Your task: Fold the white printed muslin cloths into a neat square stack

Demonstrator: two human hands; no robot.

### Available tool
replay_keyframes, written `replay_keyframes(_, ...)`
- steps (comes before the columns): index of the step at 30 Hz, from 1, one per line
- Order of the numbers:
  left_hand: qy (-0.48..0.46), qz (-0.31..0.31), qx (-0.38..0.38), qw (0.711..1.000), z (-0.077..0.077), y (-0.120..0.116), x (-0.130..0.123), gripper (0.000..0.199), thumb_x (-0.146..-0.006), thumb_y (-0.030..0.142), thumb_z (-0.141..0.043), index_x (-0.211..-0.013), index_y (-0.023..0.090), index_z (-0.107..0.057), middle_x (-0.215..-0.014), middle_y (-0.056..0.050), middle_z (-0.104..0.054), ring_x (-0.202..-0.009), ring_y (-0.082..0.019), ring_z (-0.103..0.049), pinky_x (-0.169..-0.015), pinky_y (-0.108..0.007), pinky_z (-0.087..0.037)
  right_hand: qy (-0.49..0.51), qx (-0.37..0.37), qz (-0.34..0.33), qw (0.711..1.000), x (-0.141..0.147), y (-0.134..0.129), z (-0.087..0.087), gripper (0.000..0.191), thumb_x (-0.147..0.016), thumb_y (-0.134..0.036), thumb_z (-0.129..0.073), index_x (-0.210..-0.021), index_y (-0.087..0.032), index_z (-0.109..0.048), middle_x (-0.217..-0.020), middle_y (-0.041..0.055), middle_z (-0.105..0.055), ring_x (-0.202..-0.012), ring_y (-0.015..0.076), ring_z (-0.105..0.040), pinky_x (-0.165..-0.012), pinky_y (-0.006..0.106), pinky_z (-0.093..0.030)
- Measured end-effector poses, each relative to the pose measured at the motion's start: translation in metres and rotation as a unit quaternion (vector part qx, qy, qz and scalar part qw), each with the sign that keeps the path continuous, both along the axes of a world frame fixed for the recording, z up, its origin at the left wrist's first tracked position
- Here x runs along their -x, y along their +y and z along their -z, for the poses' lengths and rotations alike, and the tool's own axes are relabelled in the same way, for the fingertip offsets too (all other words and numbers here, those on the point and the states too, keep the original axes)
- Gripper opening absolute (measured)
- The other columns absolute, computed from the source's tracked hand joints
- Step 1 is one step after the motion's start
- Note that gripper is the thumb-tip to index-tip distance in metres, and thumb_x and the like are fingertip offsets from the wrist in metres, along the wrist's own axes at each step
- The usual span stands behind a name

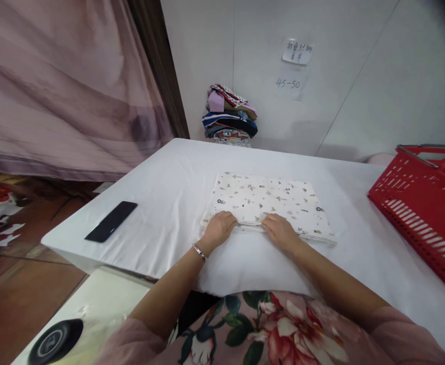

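Observation:
A white cloth (pixel 268 197) with a small print of animals and plants lies folded in a flat rectangle on the white-covered table. My left hand (pixel 219 227) grips its near edge left of the middle, fingers curled over the fold. To the right along that same edge, my right hand (pixel 279 230) pinches the cloth between thumb and fingers. Between the two hands the layered edge shows, slightly raised. The thumbs and the underside of the fold are partly hidden.
A red plastic basket (pixel 428 208) with a metal handle stands at the table's right. A dark phone-like slab (pixel 111 221) lies at the left. Behind the far edge rises a pile of folded fabrics (pixel 230 116). A round black object (pixel 56 340) sits on a lower surface, front left.

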State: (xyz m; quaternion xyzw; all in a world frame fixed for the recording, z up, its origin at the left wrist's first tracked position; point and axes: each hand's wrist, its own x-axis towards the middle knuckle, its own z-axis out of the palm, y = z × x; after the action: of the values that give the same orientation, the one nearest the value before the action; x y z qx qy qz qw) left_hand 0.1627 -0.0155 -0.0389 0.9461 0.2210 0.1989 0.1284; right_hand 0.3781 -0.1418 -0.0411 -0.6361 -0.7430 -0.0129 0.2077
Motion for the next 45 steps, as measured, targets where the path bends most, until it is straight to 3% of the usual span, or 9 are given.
replay_keyframes(8, 0.006, 0.027, -0.028, 0.999, 0.003, -0.001, 0.008, 0.028, -0.093, 0.026, -0.035, -0.087, 0.018, -0.061, -0.085, -0.005, -0.060, -0.083, -0.017, -0.050, -0.076, -0.033, -0.040, -0.040, -0.003, -0.014, 0.999, 0.004, -0.004, 0.005, 0.033, -0.094, -0.027, -0.033, -0.080, -0.017, -0.062, -0.082, 0.0080, -0.058, -0.078, 0.0186, -0.048, -0.068, 0.031, -0.035)
replay_keyframes(14, -0.002, 0.042, -0.026, 0.999, 0.005, -0.001, 0.011, 0.024, -0.091, 0.027, -0.040, -0.093, 0.020, -0.063, -0.090, -0.006, -0.060, -0.088, -0.018, -0.051, -0.079, -0.034, -0.042, -0.039, -0.003, -0.025, 0.999, 0.004, -0.006, 0.004, 0.030, -0.093, -0.025, -0.036, -0.090, -0.017, -0.064, -0.085, 0.0082, -0.058, -0.080, 0.0182, -0.049, -0.069, 0.030, -0.035)
replay_keyframes(21, -0.018, 0.013, -0.034, 0.999, 0.009, 0.006, 0.024, 0.022, -0.090, 0.027, -0.043, -0.097, 0.021, -0.063, -0.094, -0.006, -0.062, -0.092, -0.019, -0.053, -0.081, -0.035, -0.042, -0.011, -0.013, -0.023, 1.000, 0.004, -0.009, 0.009, 0.028, -0.093, -0.024, -0.038, -0.094, -0.019, -0.065, -0.086, 0.0078, -0.059, -0.080, 0.0182, -0.050, -0.069, 0.030, -0.036)
replay_keyframes(30, -0.009, -0.012, -0.038, 0.999, 0.002, 0.017, 0.056, 0.020, -0.088, 0.024, -0.045, -0.096, 0.021, -0.063, -0.095, -0.006, -0.063, -0.092, -0.018, -0.054, -0.082, -0.035, -0.041, -0.002, -0.013, -0.027, 1.000, 0.012, -0.002, 0.003, 0.023, -0.091, -0.027, -0.041, -0.096, -0.019, -0.063, -0.093, 0.0087, -0.059, -0.086, 0.0202, -0.051, -0.073, 0.032, -0.038)
replay_keyframes(37, 0.017, -0.018, -0.043, 0.999, -0.003, 0.019, 0.058, 0.021, -0.087, 0.022, -0.045, -0.101, 0.022, -0.061, -0.101, -0.006, -0.062, -0.097, -0.019, -0.053, -0.085, -0.037, -0.040, -0.042, 0.009, -0.025, 0.999, 0.016, 0.007, -0.002, 0.023, -0.091, -0.028, -0.042, -0.087, -0.020, -0.063, -0.084, 0.0066, -0.058, -0.078, 0.0190, -0.049, -0.067, 0.030, -0.034)
replay_keyframes(45, 0.027, -0.030, -0.078, 0.996, 0.000, 0.019, 0.056, 0.025, -0.091, 0.023, -0.037, -0.095, 0.019, -0.062, -0.095, -0.006, -0.064, -0.092, -0.019, -0.054, -0.082, -0.035, -0.040, -0.025, -0.005, -0.031, 0.999, 0.013, 0.003, 0.009, 0.024, -0.092, -0.026, -0.040, -0.093, -0.021, -0.064, -0.089, 0.0080, -0.059, -0.082, 0.0196, -0.050, -0.069, 0.032, -0.035)
